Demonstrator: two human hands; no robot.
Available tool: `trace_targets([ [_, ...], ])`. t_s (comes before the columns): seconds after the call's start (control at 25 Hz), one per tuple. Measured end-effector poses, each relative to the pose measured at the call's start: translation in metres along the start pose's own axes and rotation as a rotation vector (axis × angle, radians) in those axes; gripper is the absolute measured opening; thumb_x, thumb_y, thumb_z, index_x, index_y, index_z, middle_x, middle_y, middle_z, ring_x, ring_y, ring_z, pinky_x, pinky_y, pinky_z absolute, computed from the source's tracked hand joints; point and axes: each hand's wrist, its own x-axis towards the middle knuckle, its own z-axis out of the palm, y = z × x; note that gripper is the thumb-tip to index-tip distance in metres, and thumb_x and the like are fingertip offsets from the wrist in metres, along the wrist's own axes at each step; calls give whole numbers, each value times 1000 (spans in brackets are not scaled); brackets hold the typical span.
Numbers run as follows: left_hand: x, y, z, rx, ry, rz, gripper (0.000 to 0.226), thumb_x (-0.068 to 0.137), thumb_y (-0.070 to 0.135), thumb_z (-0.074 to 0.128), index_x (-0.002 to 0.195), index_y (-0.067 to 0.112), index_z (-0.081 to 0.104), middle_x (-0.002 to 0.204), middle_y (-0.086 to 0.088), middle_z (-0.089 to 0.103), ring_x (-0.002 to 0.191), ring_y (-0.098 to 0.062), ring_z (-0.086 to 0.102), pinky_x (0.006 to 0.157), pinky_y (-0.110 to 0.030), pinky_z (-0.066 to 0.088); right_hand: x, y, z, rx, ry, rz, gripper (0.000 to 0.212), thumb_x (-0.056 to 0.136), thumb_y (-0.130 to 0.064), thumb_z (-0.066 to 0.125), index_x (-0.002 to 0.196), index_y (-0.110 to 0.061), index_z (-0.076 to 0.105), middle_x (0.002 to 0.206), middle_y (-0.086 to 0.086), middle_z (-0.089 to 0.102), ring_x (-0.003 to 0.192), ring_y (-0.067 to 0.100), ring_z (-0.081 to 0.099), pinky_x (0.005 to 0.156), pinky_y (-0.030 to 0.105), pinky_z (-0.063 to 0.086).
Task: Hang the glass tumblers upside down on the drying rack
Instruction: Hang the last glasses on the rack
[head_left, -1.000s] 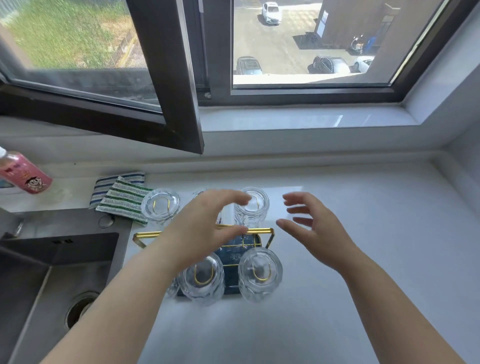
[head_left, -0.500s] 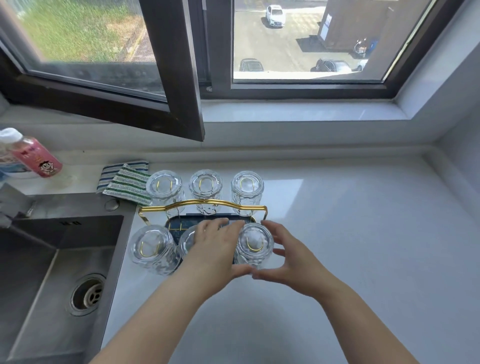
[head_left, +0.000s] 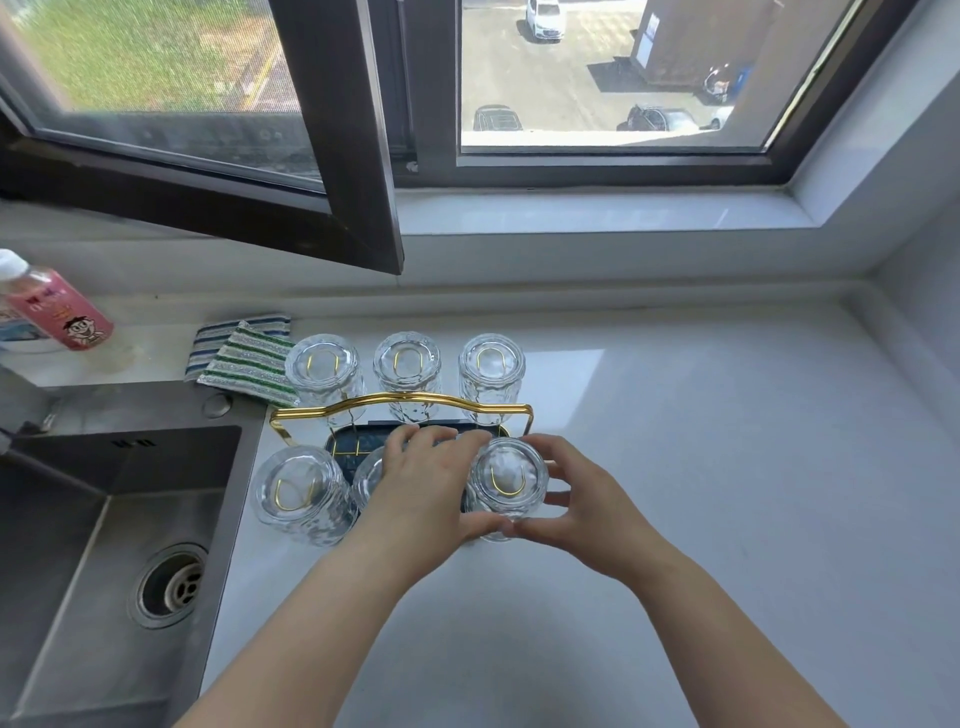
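Note:
A gold wire drying rack (head_left: 400, 401) with a dark tray stands on the white counter. Several glass tumblers hang upside down on its pegs: three in the back row (head_left: 406, 371) and three in the front row. My left hand (head_left: 423, 488) and my right hand (head_left: 582, 501) both cup the front right tumbler (head_left: 506, 480), thumbs meeting under its near side. My left hand covers most of the front middle tumbler (head_left: 368, 475). The front left tumbler (head_left: 298, 493) hangs free.
A steel sink (head_left: 104, 545) with a drain lies to the left. Striped cloths (head_left: 244, 358) lie behind the rack, and a pink bottle (head_left: 57, 306) stands at the far left. An open window frame (head_left: 337, 156) juts over the counter's back.
My hands came down from above the rack and closed around the front right tumbler. The view shifted so the whole rack shows.

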Motion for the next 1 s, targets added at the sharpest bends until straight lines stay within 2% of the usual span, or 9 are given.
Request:
trace_targets([
  [0.08,-1,0,1,-21,11,0,78,70,54,66,135,34,30,140,2,38,128,-10,12,108,-28,0,0,-1,0,-7,-7,2,66,61,-21,85,113,-38,47,113,-23,59,107,-14,50,85,12,48],
  [0.2,-3,-4,-3,-14,18,45,83,66,57,67,137,33,29,138,7,41,133,-12,19,107,-27,0,-3,-3,-4,-80,-51,17,77,59,-29,85,121,-39,40,122,-27,51,113,-14,46,98,21,43],
  [0.28,-7,-16,-16,-31,41,52,86,60,57,73,134,33,36,132,11,47,130,-13,30,102,-25,9,-7,-5,-10,-151,-56,18,88,58,-33,85,129,-38,34,131,-23,45,122,-9,41,104,23,36],
  [0.4,-20,-43,-44,-53,121,10,84,51,56,78,126,34,46,120,16,53,122,-13,40,89,-19,14,-14,-22,-19,-221,27,-66,85,60,-33,84,129,-39,34,129,-23,44,121,-9,38,100,7,28],
  [0.52,-31,-62,-54,9,102,-35,89,52,55,79,129,34,42,125,15,51,124,-11,35,94,-19,13,-9,-54,-7,-284,23,-186,75,64,-31,82,126,-37,41,122,-24,48,116,-10,40,93,-2,25],
  [0.6,-32,-65,-50,57,30,-72,93,54,57,76,134,32,35,133,11,46,130,-12,28,109,-27,6,0,-73,11,-395,-53,-261,74,67,-32,80,130,-30,42,127,-18,49,121,0,42,99,8,28],
  [0.68,-30,-64,-45,56,-35,-132,96,57,57,75,137,31,30,140,3,39,137,-15,16,116,-35,-3,13,-85,29,-583,-113,-303,76,69,-37,76,134,-26,38,133,-10,52,124,11,43,103,22,29],
  [0.84,-27,-60,-43,67,-71,-174,85,67,52,71,138,31,28,148,-5,30,141,-17,3,114,-38,-12,32,-91,49,-809,-160,-265,85,66,-51,73,135,-25,31,130,-3,58,120,19,50,105,32,27],
  [1.0,-29,-58,-45,6,-81,-150,78,70,49,70,136,31,33,145,-2,34,134,-8,3,112,-35,-14,33,-92,50,-764,-183,-201,87,66,-50,75,135,-25,29,128,-3,60,117,23,49,94,29,29],
])
